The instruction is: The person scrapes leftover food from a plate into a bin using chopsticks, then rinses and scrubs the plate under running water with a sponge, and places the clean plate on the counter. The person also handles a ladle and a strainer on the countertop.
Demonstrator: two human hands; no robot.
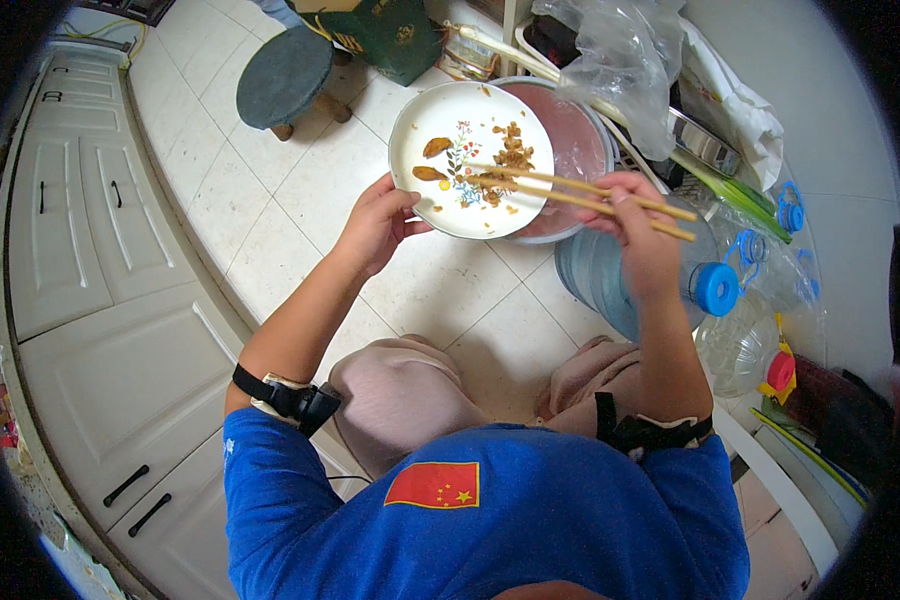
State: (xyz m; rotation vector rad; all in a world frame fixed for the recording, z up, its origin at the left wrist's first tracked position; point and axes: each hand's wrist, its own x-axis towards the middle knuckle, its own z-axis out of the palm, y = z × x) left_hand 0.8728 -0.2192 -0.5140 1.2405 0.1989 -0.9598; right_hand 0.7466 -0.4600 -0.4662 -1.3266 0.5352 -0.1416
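My left hand (378, 222) grips the near left rim of a white plate (425, 112) with a flower print, thumb on top. Brown food scraps (513, 152) lie on the plate, loose bits on its right side and two larger pieces on its left. My right hand (633, 222) is closed around a pair of wooden chopsticks (570, 184), whose tips rest at the scraps in the middle of the plate. Partly under the plate's right edge is a round tub (582, 130) with something pinkish inside.
Large water bottles with blue caps (716, 289) and a clear jug with a red cap (781, 371) stand at the right. Plastic bags (620, 60) and green onions (735, 195) crowd the far right. A dark stool (285, 78) is at far left; white cabinets (120, 330) line the left.
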